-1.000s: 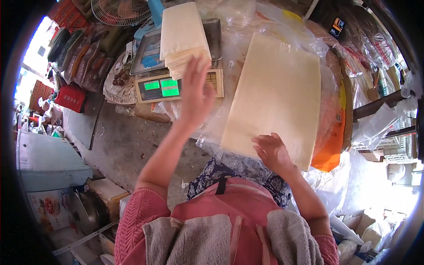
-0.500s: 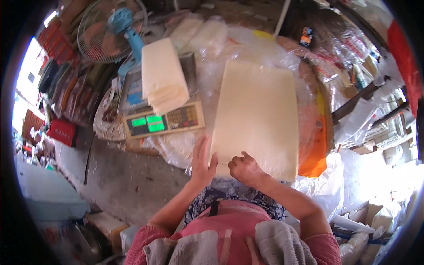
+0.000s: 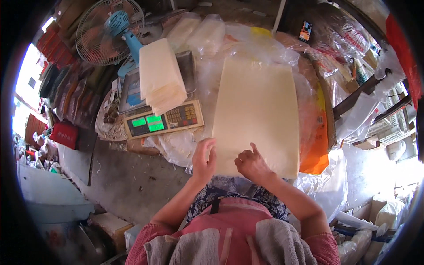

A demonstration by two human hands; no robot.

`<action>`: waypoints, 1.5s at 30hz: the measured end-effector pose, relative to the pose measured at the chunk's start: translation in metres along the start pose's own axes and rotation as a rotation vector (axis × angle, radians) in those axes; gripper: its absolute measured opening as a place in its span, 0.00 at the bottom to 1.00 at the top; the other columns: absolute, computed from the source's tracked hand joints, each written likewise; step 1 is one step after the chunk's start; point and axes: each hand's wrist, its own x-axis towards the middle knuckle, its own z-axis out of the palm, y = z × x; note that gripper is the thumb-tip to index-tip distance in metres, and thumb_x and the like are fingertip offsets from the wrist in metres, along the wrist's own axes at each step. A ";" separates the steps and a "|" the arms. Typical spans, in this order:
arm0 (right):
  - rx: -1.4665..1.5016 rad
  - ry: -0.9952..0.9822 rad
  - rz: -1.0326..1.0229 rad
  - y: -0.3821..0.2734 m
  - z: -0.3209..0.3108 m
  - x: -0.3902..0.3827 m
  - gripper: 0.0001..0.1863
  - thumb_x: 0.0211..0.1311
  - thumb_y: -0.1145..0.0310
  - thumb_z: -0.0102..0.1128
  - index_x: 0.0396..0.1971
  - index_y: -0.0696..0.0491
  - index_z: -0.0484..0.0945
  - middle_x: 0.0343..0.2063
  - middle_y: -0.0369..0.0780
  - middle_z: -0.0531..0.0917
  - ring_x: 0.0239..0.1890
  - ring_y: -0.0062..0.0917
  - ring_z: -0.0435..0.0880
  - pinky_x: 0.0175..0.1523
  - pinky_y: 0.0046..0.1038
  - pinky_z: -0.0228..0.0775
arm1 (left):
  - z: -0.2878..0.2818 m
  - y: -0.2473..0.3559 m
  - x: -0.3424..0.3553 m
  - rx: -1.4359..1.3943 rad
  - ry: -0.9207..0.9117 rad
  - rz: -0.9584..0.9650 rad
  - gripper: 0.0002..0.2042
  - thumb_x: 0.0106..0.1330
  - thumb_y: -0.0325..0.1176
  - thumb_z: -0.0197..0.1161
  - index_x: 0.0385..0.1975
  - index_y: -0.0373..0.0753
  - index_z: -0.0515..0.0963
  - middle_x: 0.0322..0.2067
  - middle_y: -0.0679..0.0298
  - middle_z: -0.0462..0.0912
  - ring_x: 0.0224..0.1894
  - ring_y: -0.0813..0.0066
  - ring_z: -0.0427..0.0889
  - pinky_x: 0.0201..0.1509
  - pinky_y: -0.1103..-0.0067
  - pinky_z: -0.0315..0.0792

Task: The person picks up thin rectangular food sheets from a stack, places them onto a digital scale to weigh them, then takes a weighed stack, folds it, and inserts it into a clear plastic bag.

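A big stack of pale cream sheets point(image 3: 260, 110) lies on clear plastic in front of me. My left hand point(image 3: 203, 160) rests at the stack's near left corner, fingers against its edge. My right hand point(image 3: 251, 162) lies on the near edge of the top sheet, fingers curled, thumb and forefinger pinching at it. A smaller pile of the same sheets point(image 3: 161, 79) sits on the pan of a digital scale point(image 3: 163, 120) with green lit displays, to the left of the big stack.
A blue-hubbed wire fan point(image 3: 108, 33) stands behind the scale. Bagged pale sheets point(image 3: 198, 35) lie at the back. An orange sack point(image 3: 317, 145) sits under the stack's right side, with clear plastic bags point(image 3: 331, 190) and shelving at the right. Concrete floor point(image 3: 128, 185) lies lower left.
My left hand has drawn back from the scale to the near left corner of the big stack. My right hand has stayed on the stack's near edge.
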 end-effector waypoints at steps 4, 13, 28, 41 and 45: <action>0.047 0.064 -0.045 -0.004 -0.007 0.001 0.05 0.52 0.67 0.56 0.25 0.51 0.79 0.26 0.37 0.78 0.37 0.31 0.79 0.62 0.52 0.59 | -0.008 -0.009 -0.010 -0.029 0.085 -0.057 0.13 0.60 0.20 0.53 0.44 0.33 0.72 0.40 0.56 0.77 0.41 0.64 0.78 0.48 0.75 0.72; 0.636 0.451 0.327 0.022 -0.036 -0.003 0.03 0.45 0.75 0.59 0.22 0.52 0.75 0.22 0.39 0.76 0.29 0.34 0.78 0.41 0.32 0.72 | -0.008 -0.022 -0.020 -0.077 0.145 -0.106 0.05 0.57 0.17 0.52 0.29 0.34 0.72 0.30 0.60 0.76 0.34 0.69 0.76 0.42 0.79 0.70; 0.284 0.317 -0.019 0.011 -0.002 0.015 0.02 0.50 0.70 0.58 0.23 0.52 0.76 0.23 0.37 0.75 0.32 0.30 0.78 0.61 0.48 0.60 | -0.007 -0.027 -0.020 -0.131 0.228 -0.122 0.08 0.52 0.14 0.49 0.28 0.33 0.71 0.29 0.61 0.75 0.33 0.71 0.76 0.42 0.80 0.69; 0.265 0.263 -0.155 0.004 -0.019 0.022 0.04 0.46 0.76 0.59 0.26 0.56 0.77 0.26 0.39 0.78 0.32 0.29 0.81 0.50 0.35 0.73 | -0.006 -0.029 -0.018 -0.113 0.211 -0.096 0.09 0.51 0.12 0.48 0.27 0.33 0.72 0.27 0.61 0.75 0.32 0.72 0.76 0.41 0.81 0.70; 1.073 0.382 0.731 0.045 -0.038 -0.013 0.17 0.47 0.74 0.67 0.40 0.57 0.79 0.40 0.42 0.82 0.38 0.32 0.84 0.43 0.28 0.76 | 0.002 -0.014 -0.010 0.011 -0.273 -0.190 0.09 0.52 0.15 0.53 0.31 0.35 0.75 0.33 0.57 0.79 0.36 0.63 0.79 0.44 0.75 0.72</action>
